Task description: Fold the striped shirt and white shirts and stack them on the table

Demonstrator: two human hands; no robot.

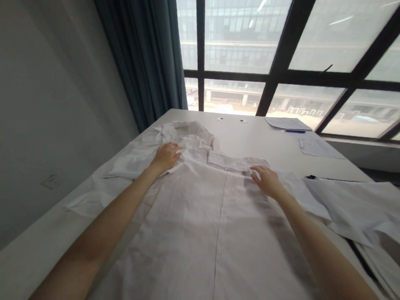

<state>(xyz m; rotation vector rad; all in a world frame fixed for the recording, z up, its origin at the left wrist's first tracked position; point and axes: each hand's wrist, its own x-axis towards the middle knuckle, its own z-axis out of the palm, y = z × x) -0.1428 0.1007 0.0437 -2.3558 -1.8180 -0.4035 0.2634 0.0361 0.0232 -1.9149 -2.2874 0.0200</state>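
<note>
A white button-up shirt [191, 222] lies spread front side up, its collar [228, 161] toward the window and its button line running down the middle. My left hand [167, 157] rests at the shirt's left shoulder, fingers stretched out over the cloth. Near the right end of the collar is my right hand [267, 180], with its fingers apart and a shadow on the fabric beside it. Whether its fingertips touch the shirt I cannot tell. Beyond my left hand lies a crumpled white garment [191, 130], partly covered by the shirt.
Another white garment [363, 207] with black edging lies on the right of the white table [241, 141]. Papers [287, 123] and a blue pen [295, 131] lie at the far right. A grey wall [53, 89], dark curtain [142, 41] and windows border the table.
</note>
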